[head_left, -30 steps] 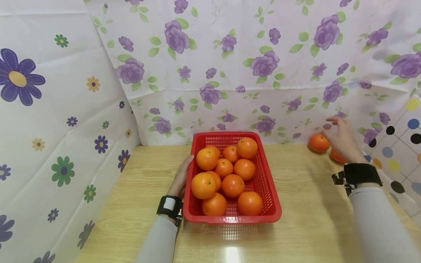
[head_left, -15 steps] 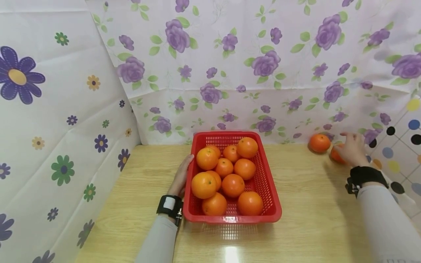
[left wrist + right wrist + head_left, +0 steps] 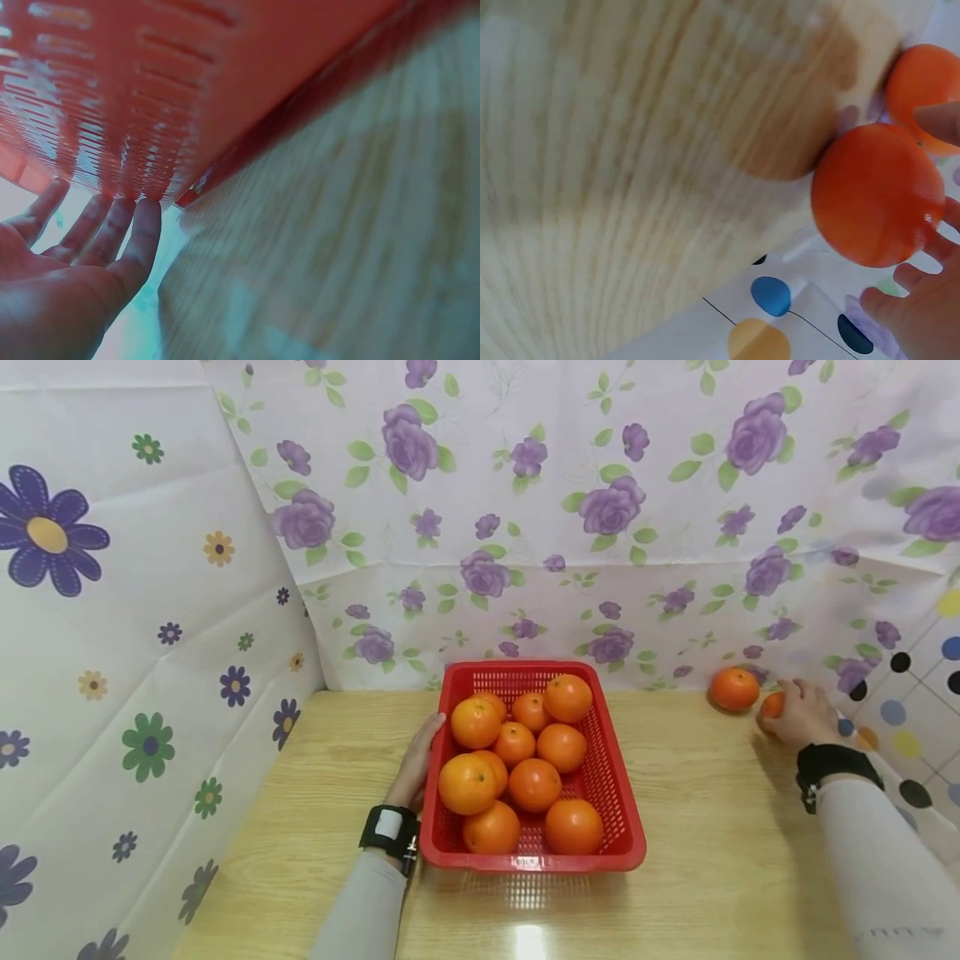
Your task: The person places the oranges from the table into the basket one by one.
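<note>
Beside the red plastic basket (image 3: 531, 862), my left hand (image 3: 415, 762) lies along its left wall. In the left wrist view the fingers (image 3: 142, 236) are extended and their tips touch the slotted wall. Several oranges (image 3: 534, 785) fill much of the basket. At the far right, my right hand (image 3: 808, 717) has its fingers and thumb around an orange (image 3: 877, 195) on the table; the head view shows only part of that fruit. A second orange (image 3: 735, 688) sits just left of it, near the back wall, apart from the hand.
The wooden table (image 3: 697, 827) meets a floral cloth wall (image 3: 555, 610) at the back. Another flowered cloth (image 3: 150, 693) stands on the left, and a dotted one (image 3: 911, 710) closes off the right side near my right hand.
My right hand has moved right, past the left orange, and come down onto the right one, its fingers closing around it. The left hand and basket have stayed put.
</note>
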`<state>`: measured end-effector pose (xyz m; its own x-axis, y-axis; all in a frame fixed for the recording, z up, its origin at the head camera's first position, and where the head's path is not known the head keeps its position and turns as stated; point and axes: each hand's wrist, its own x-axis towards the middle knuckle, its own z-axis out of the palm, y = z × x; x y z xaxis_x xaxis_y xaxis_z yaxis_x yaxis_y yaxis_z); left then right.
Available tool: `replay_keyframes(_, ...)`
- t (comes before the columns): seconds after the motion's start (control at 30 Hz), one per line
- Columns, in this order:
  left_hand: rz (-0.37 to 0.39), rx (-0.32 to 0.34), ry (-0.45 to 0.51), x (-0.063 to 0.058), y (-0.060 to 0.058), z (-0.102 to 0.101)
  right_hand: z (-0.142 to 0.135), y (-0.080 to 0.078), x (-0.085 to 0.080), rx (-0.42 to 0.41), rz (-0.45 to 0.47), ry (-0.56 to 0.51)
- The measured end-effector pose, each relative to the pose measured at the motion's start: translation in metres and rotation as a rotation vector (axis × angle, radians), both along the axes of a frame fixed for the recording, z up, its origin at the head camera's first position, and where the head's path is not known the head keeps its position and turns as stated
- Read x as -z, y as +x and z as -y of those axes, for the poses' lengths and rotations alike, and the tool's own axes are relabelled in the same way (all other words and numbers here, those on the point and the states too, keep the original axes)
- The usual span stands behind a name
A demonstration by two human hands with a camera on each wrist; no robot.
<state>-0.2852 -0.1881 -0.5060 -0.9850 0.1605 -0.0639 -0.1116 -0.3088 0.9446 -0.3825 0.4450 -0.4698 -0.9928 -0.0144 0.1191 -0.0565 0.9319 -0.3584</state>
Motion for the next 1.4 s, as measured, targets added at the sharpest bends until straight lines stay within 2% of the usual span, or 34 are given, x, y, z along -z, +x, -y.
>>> replay_keyframes(0.13,0.001,0.003,0.006,0.000,0.001,-0.001,-0.003,0.002,0.008,-0.012,0.011,0.035)
replay_keyframes(0.3,0.009,-0.001,-0.001,-0.002,0.001,0.000,0.009,0.015,-0.005,0.046,0.123,0.056)
replay_keyframes(0.37,0.015,-0.002,-0.009,-0.002,0.001,0.000,0.018,0.022,-0.015,0.078,0.190,0.043)
replay_keyframes(0.53,0.017,-0.001,-0.010,-0.003,0.001,0.000,0.015,0.020,-0.009,0.139,0.234,0.005)
replay_keyframes(0.6,0.020,-0.006,-0.010,-0.003,0.002,0.000,0.006,0.014,0.003,0.137,0.193,-0.008)
replay_keyframes(0.83,0.026,-0.017,-0.005,-0.003,0.003,-0.001,-0.006,0.009,0.017,0.127,0.108,-0.102)
replay_keyframes(1.17,0.016,0.016,0.000,-0.002,0.003,0.000,-0.006,0.013,0.020,0.097,0.069,-0.105)
replay_keyframes(1.4,0.022,0.004,-0.006,-0.002,0.003,0.000,0.003,0.019,0.005,0.115,0.048,-0.165)
